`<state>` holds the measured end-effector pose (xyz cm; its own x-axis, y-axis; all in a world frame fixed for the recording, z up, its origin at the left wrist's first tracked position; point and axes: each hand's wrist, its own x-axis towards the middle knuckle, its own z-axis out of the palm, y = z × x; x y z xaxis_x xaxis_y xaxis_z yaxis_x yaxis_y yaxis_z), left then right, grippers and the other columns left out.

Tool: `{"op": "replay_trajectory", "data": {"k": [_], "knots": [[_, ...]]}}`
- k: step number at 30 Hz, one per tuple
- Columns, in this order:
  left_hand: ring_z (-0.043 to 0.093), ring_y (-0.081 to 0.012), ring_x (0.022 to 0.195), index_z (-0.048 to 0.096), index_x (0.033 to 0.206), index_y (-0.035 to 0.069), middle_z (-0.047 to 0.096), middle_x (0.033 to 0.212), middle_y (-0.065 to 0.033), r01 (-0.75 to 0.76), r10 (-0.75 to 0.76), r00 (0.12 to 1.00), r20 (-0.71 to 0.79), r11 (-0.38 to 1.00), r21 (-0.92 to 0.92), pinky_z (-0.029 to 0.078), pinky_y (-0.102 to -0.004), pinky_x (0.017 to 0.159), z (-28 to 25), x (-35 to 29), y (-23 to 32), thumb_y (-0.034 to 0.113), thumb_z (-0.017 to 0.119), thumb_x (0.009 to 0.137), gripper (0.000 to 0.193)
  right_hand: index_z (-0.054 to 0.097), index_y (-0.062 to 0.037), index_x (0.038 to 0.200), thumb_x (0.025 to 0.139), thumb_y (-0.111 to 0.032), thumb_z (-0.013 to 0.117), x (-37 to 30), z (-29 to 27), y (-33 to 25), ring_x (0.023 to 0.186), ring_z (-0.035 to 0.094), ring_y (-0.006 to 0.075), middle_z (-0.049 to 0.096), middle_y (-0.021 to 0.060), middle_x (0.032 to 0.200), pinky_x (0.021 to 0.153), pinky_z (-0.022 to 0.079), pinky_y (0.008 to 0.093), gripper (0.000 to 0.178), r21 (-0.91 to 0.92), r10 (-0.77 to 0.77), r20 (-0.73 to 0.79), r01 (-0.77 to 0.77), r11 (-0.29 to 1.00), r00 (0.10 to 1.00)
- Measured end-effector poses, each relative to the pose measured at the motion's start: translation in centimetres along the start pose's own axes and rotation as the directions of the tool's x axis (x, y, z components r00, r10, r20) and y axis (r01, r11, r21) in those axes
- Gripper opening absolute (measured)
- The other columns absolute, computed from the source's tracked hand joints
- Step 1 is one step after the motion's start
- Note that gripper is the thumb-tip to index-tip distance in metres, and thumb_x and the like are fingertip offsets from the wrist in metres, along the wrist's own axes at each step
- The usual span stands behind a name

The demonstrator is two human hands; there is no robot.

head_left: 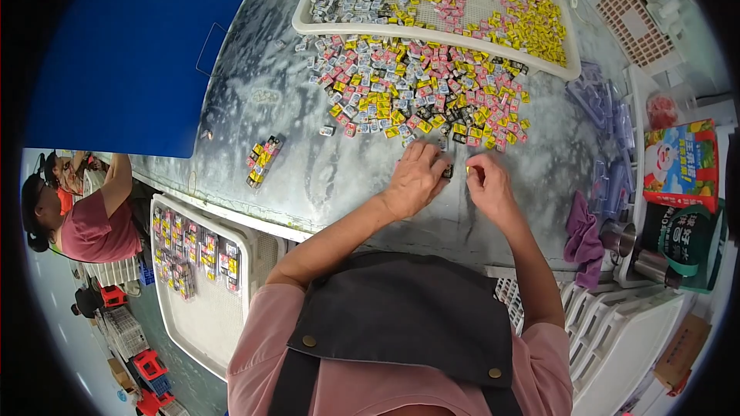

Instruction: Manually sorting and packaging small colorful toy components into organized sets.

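Small wrapped blocks point(385, 100) in pink, yellow, white and black lie in a loose pile on the grey worktable point(308, 177). At the pile's near edge my left hand point(416, 177) rests low over the table, its fingers curled around a small black block point(447, 172) that shows at the fingertips. Just to its right, my right hand point(491, 189) pinches a small yellow block point(468, 170) between thumb and forefinger. The two hands are a short gap apart. Further left, a short stack of mixed blocks point(264, 162) stands alone on the table.
Behind the pile, a white tray point(432, 31) holds more blocks sorted roughly by colour. Clear plastic holders point(609, 139), a purple cloth point(583, 235) and a colourful box point(678, 162) are at the right. A tray of packed bundles point(185, 308) stands lower left, near another person point(100, 223).
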<state>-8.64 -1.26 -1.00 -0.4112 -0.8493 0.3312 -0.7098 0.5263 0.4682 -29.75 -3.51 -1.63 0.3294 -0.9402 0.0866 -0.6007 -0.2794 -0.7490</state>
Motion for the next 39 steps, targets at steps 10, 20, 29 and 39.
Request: {"op": "replay_trajectory", "data": {"k": [10, 20, 29, 39], "knots": [[0.054, -0.034, 0.101, 0.062, 0.121, 0.0, 0.057, 0.112, -0.0156, 0.065, -0.064, 0.998, -0.022, 0.996, 0.055, 0.045, -0.0436, 0.089, -3.5, -4.9, 0.3, 0.014, 0.079, 0.077, 0.049, 0.062, -0.0019, 0.107, 0.09, 0.003, 0.059, 0.1, 1.1, -0.7, 0.066, 0.061, 0.0185, 0.061, 0.0109, 0.085, 0.061, 0.049, 0.0314, 0.018, 0.072, -0.067, -0.052, 0.071, 0.995, 0.996], [0.055, -0.0284, 0.088, 0.069, 0.105, 0.003, 0.06, 0.093, -0.0093, 0.0, 0.004, 0.999, -0.049, 0.997, 0.073, 0.043, -0.0411, 0.083, -1.9, -6.1, 0.3, 0.014, 0.076, 0.081, 0.027, 0.064, -0.0027, 0.111, 0.099, -0.011, 0.058, 0.6, 0.1, -0.3, 0.074, 0.06, 0.0113, 0.066, 0.0052, 0.092, 0.067, 0.051, 0.027, 0.015, 0.869, 0.322, 0.34, -0.426, 0.251, 0.883], [0.057, -0.0273, 0.088, 0.069, 0.102, 0.004, 0.06, 0.09, -0.0087, 0.013, -0.011, 1.0, -0.029, 0.997, 0.07, 0.042, -0.0413, 0.085, -1.9, -5.2, 0.3, 0.013, 0.075, 0.082, 0.023, 0.062, -0.0028, 0.106, 0.095, -0.009, 0.066, -0.7, 2.0, -0.3, 0.07, 0.062, 0.0134, 0.067, 0.0057, 0.088, 0.061, 0.051, 0.0297, 0.014, 0.244, 0.148, 0.017, -0.148, 0.958, 0.989], [0.058, -0.0278, 0.088, 0.069, 0.1, 0.003, 0.06, 0.091, -0.0092, 0.047, -0.044, 0.997, -0.058, 0.998, 0.052, 0.043, -0.0415, 0.087, -1.9, -6.3, 0.3, 0.012, 0.076, 0.08, 0.023, 0.06, -0.0036, 0.097, 0.084, -0.019, 0.077, -1.5, 2.7, -3.8, 0.082, 0.065, 0.0354, 0.061, 0.0138, 0.096, 0.07, 0.051, 0.0475, 0.027, -0.18, 0.013, 0.067, -0.001, 0.984, 0.998]]}}
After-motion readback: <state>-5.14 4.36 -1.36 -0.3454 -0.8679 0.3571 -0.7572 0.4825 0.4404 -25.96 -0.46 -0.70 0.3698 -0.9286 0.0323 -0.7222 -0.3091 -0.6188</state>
